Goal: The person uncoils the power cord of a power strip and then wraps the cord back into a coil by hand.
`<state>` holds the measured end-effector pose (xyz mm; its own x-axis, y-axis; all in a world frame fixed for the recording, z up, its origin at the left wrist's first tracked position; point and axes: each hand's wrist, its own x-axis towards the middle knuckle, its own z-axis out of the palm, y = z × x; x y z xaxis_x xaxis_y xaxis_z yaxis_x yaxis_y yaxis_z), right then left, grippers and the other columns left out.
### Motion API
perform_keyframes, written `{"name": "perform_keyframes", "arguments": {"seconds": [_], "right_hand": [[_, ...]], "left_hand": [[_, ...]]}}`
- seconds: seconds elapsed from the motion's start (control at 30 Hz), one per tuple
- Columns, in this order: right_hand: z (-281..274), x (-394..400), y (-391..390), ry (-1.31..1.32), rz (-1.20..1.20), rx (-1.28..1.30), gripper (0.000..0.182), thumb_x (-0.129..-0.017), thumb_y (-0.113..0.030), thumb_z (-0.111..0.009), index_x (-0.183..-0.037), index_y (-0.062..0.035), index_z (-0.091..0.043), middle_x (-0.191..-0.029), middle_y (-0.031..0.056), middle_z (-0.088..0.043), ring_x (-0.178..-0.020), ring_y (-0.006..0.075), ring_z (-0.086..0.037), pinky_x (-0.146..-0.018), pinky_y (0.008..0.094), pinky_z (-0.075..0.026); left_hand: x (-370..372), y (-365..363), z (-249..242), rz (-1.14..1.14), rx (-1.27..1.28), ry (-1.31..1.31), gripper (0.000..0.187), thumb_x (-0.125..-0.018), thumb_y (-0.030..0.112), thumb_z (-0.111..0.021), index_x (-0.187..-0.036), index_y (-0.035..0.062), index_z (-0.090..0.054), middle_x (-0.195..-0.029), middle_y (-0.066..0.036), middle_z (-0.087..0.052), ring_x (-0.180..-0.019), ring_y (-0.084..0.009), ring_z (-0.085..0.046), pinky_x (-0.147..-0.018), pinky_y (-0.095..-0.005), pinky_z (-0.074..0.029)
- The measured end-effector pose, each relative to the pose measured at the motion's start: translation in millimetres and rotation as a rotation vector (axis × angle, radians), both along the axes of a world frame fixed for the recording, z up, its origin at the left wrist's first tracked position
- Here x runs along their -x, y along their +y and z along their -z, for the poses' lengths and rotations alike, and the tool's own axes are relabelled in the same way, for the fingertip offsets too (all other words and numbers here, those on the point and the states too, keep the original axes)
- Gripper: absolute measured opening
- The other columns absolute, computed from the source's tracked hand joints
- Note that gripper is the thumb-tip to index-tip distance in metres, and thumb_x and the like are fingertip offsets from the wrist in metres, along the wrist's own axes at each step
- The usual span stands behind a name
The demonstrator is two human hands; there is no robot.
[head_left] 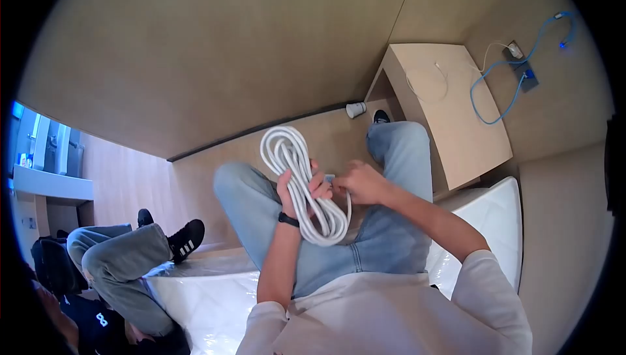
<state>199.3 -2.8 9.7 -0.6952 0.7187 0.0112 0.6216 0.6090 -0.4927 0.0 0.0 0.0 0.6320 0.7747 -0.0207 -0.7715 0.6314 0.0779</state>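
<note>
A long white cable (328,220) is coiled into an oblong bundle above my lap. My left hand (304,192) wraps round the middle of the bundle, with a black band on that wrist. Just to the right, my right hand (358,183) has its fingers pressed together at a small pale end piece (330,179) beside the coil. A single loop of the cable runs down below the right fingertips. The small piece is partly hidden by my fingers.
A wooden nightstand (450,107) stands at the right, with a thin white cable on top. A blue cable (478,108) hangs from the wall socket (525,74). A white cup (355,110) lies by the wall. Another person's legs (124,258) are at left, beside the plastic-covered mattress (207,306).
</note>
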Motion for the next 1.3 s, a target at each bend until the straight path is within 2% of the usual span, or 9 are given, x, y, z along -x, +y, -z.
{"name": "perform_keyframes", "arguments": {"seconds": [0.2,0.37,0.57,0.7,0.83,0.93,1.07,1.13,1.3], "right_hand": [[-26,-4,42,0.002,0.139,-0.135,0.011,-0.065,-0.008,-0.06,-0.072,-0.0154,-0.056,-0.067,0.0022,-0.059,-0.073,0.023,-0.061,-0.092,0.0465,-0.036],[-42,7,59,0.052,0.164,-0.267,0.008,-0.07,-0.009,-0.062,-0.075,-0.014,-0.058,-0.067,0.0013,-0.056,-0.073,0.0208,-0.059,-0.093,0.0463,-0.037],[-45,-2,100,0.158,0.292,-0.398,0.008,-0.074,-0.012,-0.061,-0.082,-0.0126,-0.062,-0.072,0.0046,-0.059,-0.076,0.0224,-0.06,-0.095,0.043,-0.036],[-69,-14,110,0.095,0.349,-0.337,0.007,-0.077,-0.014,-0.064,-0.083,-0.0113,-0.066,-0.072,0.0036,-0.062,-0.075,0.0217,-0.061,-0.092,0.0443,-0.039],[-101,-16,107,-0.001,0.542,-0.001,0.014,-0.074,-0.015,-0.07,-0.086,-0.0096,-0.067,-0.063,0.0072,-0.059,-0.062,0.0208,-0.06,-0.066,0.0342,-0.048],[-105,-23,107,0.063,0.448,0.158,0.017,-0.07,-0.009,-0.071,-0.087,-0.0084,-0.066,-0.058,0.0055,-0.056,-0.057,0.0123,-0.057,-0.053,0.0271,-0.044],[-119,-16,91,0.164,0.462,0.448,0.016,-0.072,-0.002,-0.068,-0.087,-0.005,-0.066,-0.057,0.0001,-0.053,-0.058,0.0051,-0.052,-0.053,0.023,-0.041],[-116,-9,80,0.532,0.475,0.664,0.014,-0.075,-0.001,-0.065,-0.089,-0.0016,-0.064,-0.061,-0.0043,-0.051,-0.058,0.0037,-0.05,-0.052,0.0209,-0.041],[-118,15,51,0.709,0.546,0.77,0.02,-0.08,0.0,-0.06,-0.1,-0.0005,-0.06,-0.07,-0.0028,-0.055,-0.063,0.0046,-0.053,-0.058,0.0183,-0.044]], "left_hand": [[-7,3,-17,-0.018,0.022,0.369,0.055,-0.077,0.05,-0.052,-0.108,0.0062,-0.047,-0.076,-0.006,-0.045,-0.053,-0.0133,-0.042,-0.054,-0.0306,-0.038],[0,7,-17,0.104,0.111,0.197,0.059,-0.079,0.048,-0.05,-0.119,0.0054,-0.047,-0.108,-0.017,-0.054,-0.053,-0.0121,-0.044,-0.055,-0.0286,-0.043],[-10,-1,-17,0.426,-0.183,0.347,0.078,-0.072,0.048,-0.057,-0.129,-0.0025,-0.039,-0.1,-0.02,-0.057,-0.053,-0.0139,-0.047,-0.053,-0.0277,-0.043],[-14,1,-10,0.405,-0.312,0.472,0.06,-0.074,0.036,-0.059,-0.119,-0.0025,-0.049,-0.096,-0.012,-0.059,-0.068,-0.0146,-0.052,-0.065,-0.026,-0.044],[-15,4,-4,0.352,-0.271,0.623,0.054,-0.072,0.027,-0.067,-0.117,0.0006,-0.051,-0.1,-0.009,-0.059,-0.076,-0.0151,-0.055,-0.071,-0.0268,-0.046],[-26,0,-5,-0.208,-0.695,1.24,0.057,-0.06,0.014,-0.08,-0.11,0.0035,-0.056,-0.102,-0.007,-0.059,-0.085,-0.0181,-0.059,-0.077,-0.0305,-0.048],[-29,9,-22,-0.464,-0.944,1.709,0.045,-0.053,0.014,-0.078,-0.094,0.0048,-0.062,-0.096,-0.013,-0.055,-0.088,-0.0301,-0.058,-0.076,-0.0365,-0.049],[-24,13,-14,-0.521,-0.946,1.71,0.045,-0.053,0.014,-0.078,-0.094,0.0045,-0.061,-0.096,-0.012,-0.055,-0.087,-0.0298,-0.058,-0.075,-0.0367,-0.049],[-29,11,5,-0.7,-0.764,1.57,0.048,-0.053,0.01,-0.077,-0.097,0.0035,-0.059,-0.095,-0.012,-0.054,-0.084,-0.0293,-0.057,-0.075,-0.0351,-0.047]]}}
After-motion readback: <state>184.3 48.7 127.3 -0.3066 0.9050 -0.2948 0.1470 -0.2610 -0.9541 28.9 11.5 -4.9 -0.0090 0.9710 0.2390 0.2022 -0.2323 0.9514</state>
